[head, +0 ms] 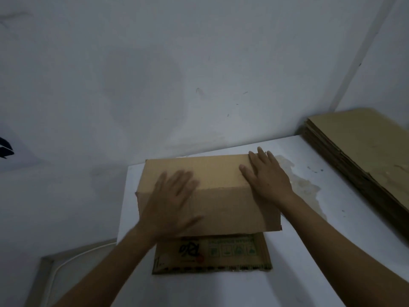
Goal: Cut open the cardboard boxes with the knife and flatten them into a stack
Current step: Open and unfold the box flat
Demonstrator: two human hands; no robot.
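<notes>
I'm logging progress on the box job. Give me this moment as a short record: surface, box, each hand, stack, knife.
surface: white table against a wall
box: brown cardboard box on the table, its printed flap lying flat toward the person
left hand: fingers spread, flat on the box's near left side, blurred
right hand: fingers straight, resting on the box's right end
stack: flattened cardboard stack at the table's far right
knife: not in view
</notes>
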